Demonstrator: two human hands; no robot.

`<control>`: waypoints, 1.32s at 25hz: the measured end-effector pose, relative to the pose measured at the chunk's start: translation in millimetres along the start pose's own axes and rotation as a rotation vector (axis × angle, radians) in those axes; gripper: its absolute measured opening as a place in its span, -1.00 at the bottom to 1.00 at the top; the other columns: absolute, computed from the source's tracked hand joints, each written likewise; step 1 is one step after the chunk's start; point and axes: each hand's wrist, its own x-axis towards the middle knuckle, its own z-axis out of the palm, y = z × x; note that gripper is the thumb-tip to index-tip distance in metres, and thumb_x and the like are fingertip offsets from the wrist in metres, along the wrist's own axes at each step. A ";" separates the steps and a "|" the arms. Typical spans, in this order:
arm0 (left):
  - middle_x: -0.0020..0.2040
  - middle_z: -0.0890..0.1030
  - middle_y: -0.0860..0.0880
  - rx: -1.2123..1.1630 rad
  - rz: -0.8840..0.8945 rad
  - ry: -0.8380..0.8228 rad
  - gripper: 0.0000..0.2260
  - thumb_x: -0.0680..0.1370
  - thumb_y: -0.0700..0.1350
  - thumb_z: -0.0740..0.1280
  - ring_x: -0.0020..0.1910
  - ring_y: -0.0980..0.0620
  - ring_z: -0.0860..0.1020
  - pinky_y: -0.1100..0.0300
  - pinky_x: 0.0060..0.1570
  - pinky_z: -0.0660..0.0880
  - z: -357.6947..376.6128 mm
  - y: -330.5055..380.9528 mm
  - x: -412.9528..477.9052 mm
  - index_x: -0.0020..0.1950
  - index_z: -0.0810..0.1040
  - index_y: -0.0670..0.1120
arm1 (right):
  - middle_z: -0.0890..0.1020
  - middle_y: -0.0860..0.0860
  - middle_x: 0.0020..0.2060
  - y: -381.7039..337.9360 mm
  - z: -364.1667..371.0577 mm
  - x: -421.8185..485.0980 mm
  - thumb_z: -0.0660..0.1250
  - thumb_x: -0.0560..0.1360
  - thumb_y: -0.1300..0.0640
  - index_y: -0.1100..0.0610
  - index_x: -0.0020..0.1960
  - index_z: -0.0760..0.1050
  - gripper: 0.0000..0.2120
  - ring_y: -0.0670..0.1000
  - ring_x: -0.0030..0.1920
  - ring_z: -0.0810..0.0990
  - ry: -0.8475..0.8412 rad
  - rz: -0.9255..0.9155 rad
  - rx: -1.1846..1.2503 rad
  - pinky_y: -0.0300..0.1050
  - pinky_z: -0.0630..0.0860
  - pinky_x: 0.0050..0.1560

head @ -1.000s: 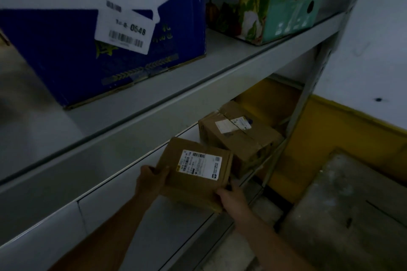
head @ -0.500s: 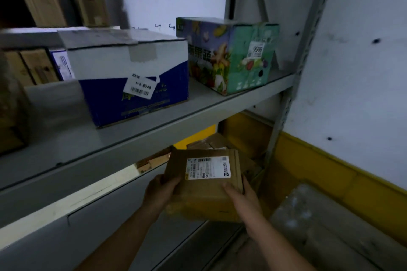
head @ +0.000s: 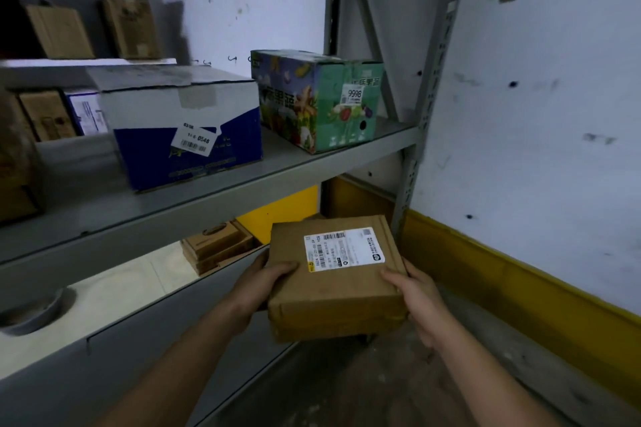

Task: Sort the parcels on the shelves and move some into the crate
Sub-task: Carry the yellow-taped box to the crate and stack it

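Both hands, left and right, grip a brown parcel, label up, before the shelf. A blue box and green box stand on it.

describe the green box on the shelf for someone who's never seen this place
Look at the grey shelf above the held brown parcel. Go to its right end, beside the upright post. The green box there has fruit pictures and a white 9998 sticker, unlike the blue and white box to its left.
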 end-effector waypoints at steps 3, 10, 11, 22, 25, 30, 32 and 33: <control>0.18 0.69 -0.07 -0.086 -0.008 -0.038 -0.43 0.51 0.19 0.42 0.14 -0.14 0.67 -0.16 0.27 0.53 11.1 11.5 -8.8 0.48 0.42 0.09 | 0.64 -0.04 0.18 -8.9 -12.8 -7.9 0.37 0.56 -0.08 -0.13 0.45 0.41 -0.53 0.05 0.17 0.59 -0.012 0.003 -0.004 0.19 0.51 0.28; 0.28 0.58 0.07 -0.039 0.134 -0.053 -0.49 0.54 0.37 0.13 0.26 0.00 0.53 -0.13 0.40 0.36 37.8 43.2 -38.4 0.40 0.44 0.17 | 0.62 0.00 0.11 -42.4 -55.5 -8.9 0.36 0.51 -0.22 -0.02 0.47 0.40 -0.41 0.13 0.15 0.57 0.128 0.014 -0.012 0.31 0.46 0.31; 0.22 0.59 0.10 -0.046 0.148 -0.054 -0.52 0.55 0.38 0.09 0.20 0.05 0.54 -0.09 0.38 0.35 44.6 44.8 -40.3 0.37 0.44 0.20 | 0.61 0.03 0.17 -44.2 -59.9 -8.2 0.39 0.48 -0.26 0.00 0.48 0.38 -0.34 0.16 0.19 0.55 0.162 0.009 -0.007 0.33 0.43 0.33; 0.20 0.62 -0.10 -0.273 0.044 0.044 -0.50 0.52 0.48 0.06 0.23 -0.17 0.56 -0.28 0.36 0.35 59.9 67.4 -30.6 0.12 0.59 0.20 | 0.58 -0.08 0.29 -42.6 -71.4 -29.7 0.50 0.18 -0.41 -0.18 0.36 0.47 -0.20 0.05 0.32 0.53 0.077 -0.344 0.007 0.22 0.49 0.34; 0.28 0.62 -0.15 -0.317 0.040 0.023 -0.42 0.50 0.50 0.08 0.27 -0.23 0.56 -0.35 0.38 0.35 62.8 69.0 -29.9 0.25 0.59 0.17 | 0.62 -0.15 0.17 -43.6 -71.5 -32.2 0.47 0.24 -0.26 -0.28 0.15 0.48 -0.51 -0.01 0.23 0.57 0.066 -0.395 0.043 0.15 0.50 0.32; 0.22 0.61 -0.11 -0.238 0.063 0.016 -0.48 0.52 0.48 0.08 0.23 -0.20 0.55 -0.30 0.31 0.40 68.5 82.5 -36.2 0.25 0.54 0.20 | 0.66 -0.12 0.14 -38.4 -71.0 -28.5 0.49 0.31 -0.16 -0.21 0.18 0.50 -0.55 -0.04 0.19 0.60 0.059 -0.413 0.118 0.06 0.52 0.28; 0.21 0.62 -0.12 -0.227 0.058 0.018 -0.48 0.53 0.45 0.14 0.21 -0.21 0.56 -0.29 0.30 0.43 68.0 83.6 -37.9 0.26 0.55 0.15 | 0.68 -0.11 0.12 -37.0 -71.4 -28.0 0.48 0.34 -0.11 -0.18 0.16 0.53 -0.60 -0.04 0.18 0.62 0.079 -0.426 0.141 0.02 0.53 0.23; 0.21 0.63 -0.13 -0.226 0.057 0.015 -0.49 0.52 0.44 0.16 0.20 -0.22 0.57 -0.30 0.31 0.43 67.6 83.0 -38.3 0.25 0.56 0.14 | 0.68 -0.11 0.11 -37.1 -70.8 -28.7 0.48 0.34 -0.10 -0.17 0.15 0.53 -0.62 -0.04 0.17 0.62 0.084 -0.430 0.146 0.00 0.54 0.19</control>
